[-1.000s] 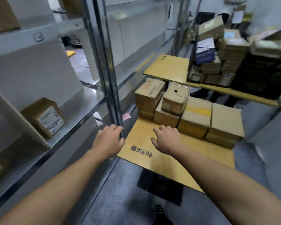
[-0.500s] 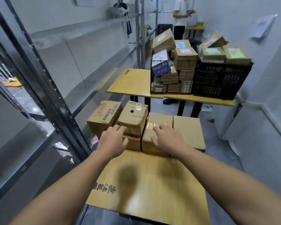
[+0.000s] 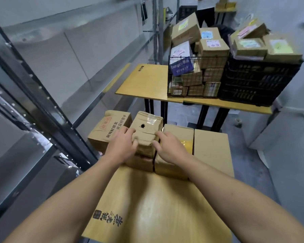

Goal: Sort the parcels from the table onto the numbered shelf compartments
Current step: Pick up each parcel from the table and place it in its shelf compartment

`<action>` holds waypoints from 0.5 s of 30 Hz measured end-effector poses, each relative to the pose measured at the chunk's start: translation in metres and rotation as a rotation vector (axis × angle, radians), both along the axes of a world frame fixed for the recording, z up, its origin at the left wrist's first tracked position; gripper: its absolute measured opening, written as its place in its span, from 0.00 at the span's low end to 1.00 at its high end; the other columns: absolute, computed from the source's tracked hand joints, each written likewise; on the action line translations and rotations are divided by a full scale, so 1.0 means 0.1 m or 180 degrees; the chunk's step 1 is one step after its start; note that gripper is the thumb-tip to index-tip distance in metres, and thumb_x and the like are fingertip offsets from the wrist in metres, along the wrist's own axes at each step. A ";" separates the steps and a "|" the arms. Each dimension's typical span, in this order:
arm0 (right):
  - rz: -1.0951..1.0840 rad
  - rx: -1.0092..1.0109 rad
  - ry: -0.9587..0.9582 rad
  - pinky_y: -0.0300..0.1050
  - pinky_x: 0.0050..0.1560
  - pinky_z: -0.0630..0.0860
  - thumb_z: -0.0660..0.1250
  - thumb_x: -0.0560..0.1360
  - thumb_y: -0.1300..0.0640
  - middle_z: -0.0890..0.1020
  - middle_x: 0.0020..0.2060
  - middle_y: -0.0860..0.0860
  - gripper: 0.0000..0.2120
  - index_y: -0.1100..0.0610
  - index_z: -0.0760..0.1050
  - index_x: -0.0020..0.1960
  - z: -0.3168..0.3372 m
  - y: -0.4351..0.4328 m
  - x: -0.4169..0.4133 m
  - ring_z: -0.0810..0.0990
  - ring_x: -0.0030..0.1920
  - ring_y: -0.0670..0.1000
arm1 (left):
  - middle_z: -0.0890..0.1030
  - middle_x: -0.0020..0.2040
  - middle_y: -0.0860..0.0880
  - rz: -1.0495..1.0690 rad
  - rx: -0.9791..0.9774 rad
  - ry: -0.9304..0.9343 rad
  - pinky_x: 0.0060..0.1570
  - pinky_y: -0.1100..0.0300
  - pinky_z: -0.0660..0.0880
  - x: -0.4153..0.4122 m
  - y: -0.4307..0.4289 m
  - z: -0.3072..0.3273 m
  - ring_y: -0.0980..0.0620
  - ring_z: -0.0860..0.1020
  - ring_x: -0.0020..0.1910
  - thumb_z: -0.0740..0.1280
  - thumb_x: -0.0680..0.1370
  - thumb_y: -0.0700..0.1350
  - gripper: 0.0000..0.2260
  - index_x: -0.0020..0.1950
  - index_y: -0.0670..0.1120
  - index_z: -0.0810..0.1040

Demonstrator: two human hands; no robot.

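Several brown cardboard parcels crowd the far end of the near yellow table [image 3: 153, 207]. A small parcel with a hole and clear tape on top [image 3: 147, 128] rests on a lower box [image 3: 140, 163]. My left hand [image 3: 121, 148] grips its left near corner and my right hand [image 3: 168, 148] grips its right near corner. A larger box printed with red and black characters [image 3: 107, 130] lies to the left. Two flat boxes [image 3: 211, 149] lie to the right.
A grey metal shelf rack [image 3: 47, 109] runs along the left. A second yellow table [image 3: 146, 81] behind holds a wire basket [image 3: 191, 76] and a black crate [image 3: 258, 81], both piled with parcels. A person [image 3: 205, 11] stands at the back.
The view swung from the shelf to the table. Both hands moved forward from above the tabletop and closed on the sides of the small taped parcel.
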State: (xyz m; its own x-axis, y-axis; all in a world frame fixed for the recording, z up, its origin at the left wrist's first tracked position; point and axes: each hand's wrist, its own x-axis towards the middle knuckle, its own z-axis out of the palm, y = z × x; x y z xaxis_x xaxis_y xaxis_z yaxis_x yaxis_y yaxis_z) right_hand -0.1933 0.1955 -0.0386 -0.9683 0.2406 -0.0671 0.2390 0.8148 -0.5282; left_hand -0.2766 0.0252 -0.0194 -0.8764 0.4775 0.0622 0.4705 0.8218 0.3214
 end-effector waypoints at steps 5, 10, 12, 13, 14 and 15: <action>-0.0216 -0.0486 0.0060 0.51 0.66 0.68 0.59 0.83 0.47 0.75 0.66 0.56 0.20 0.52 0.67 0.73 -0.17 -0.09 -0.11 0.72 0.67 0.57 | 0.70 0.66 0.48 -0.0034 0.0232 -0.0260 0.65 0.50 0.68 -0.17 -0.02 -0.15 0.48 0.68 0.65 0.62 0.79 0.49 0.19 0.70 0.48 0.70; -0.0574 -0.1129 0.0208 0.48 0.65 0.69 0.62 0.82 0.49 0.76 0.66 0.53 0.18 0.50 0.68 0.71 -0.27 -0.18 -0.13 0.73 0.66 0.54 | 0.70 0.66 0.48 -0.0015 0.0526 -0.0463 0.65 0.54 0.65 -0.26 -0.10 -0.27 0.49 0.69 0.65 0.64 0.79 0.48 0.19 0.70 0.47 0.71; -0.0661 -0.1315 0.0219 0.45 0.61 0.69 0.63 0.82 0.49 0.77 0.65 0.52 0.18 0.51 0.68 0.70 -0.27 -0.22 -0.14 0.74 0.65 0.53 | 0.73 0.65 0.47 -0.0039 0.0610 -0.0523 0.65 0.54 0.66 -0.26 -0.14 -0.33 0.49 0.70 0.64 0.65 0.79 0.47 0.19 0.70 0.47 0.71; -0.0716 -0.1397 0.0242 0.43 0.59 0.69 0.63 0.82 0.50 0.77 0.64 0.52 0.17 0.51 0.69 0.70 -0.27 -0.23 -0.14 0.74 0.64 0.52 | 0.74 0.65 0.48 -0.0076 0.0646 -0.0534 0.65 0.54 0.67 -0.25 -0.15 -0.35 0.49 0.71 0.64 0.65 0.79 0.46 0.18 0.69 0.47 0.71; -0.0778 -0.1480 0.0290 0.42 0.58 0.68 0.63 0.82 0.50 0.77 0.63 0.51 0.16 0.52 0.69 0.69 -0.27 -0.25 -0.13 0.74 0.62 0.51 | 0.75 0.64 0.48 -0.0111 0.0716 -0.0503 0.64 0.55 0.67 -0.24 -0.16 -0.37 0.49 0.72 0.63 0.66 0.79 0.46 0.18 0.68 0.47 0.72; -0.0851 -0.1555 0.0336 0.41 0.58 0.68 0.64 0.82 0.51 0.77 0.62 0.51 0.16 0.52 0.70 0.68 -0.27 -0.25 -0.13 0.74 0.60 0.50 | 0.76 0.63 0.48 -0.0144 0.0814 -0.0452 0.62 0.57 0.67 -0.22 -0.17 -0.38 0.50 0.73 0.62 0.66 0.78 0.46 0.17 0.67 0.48 0.74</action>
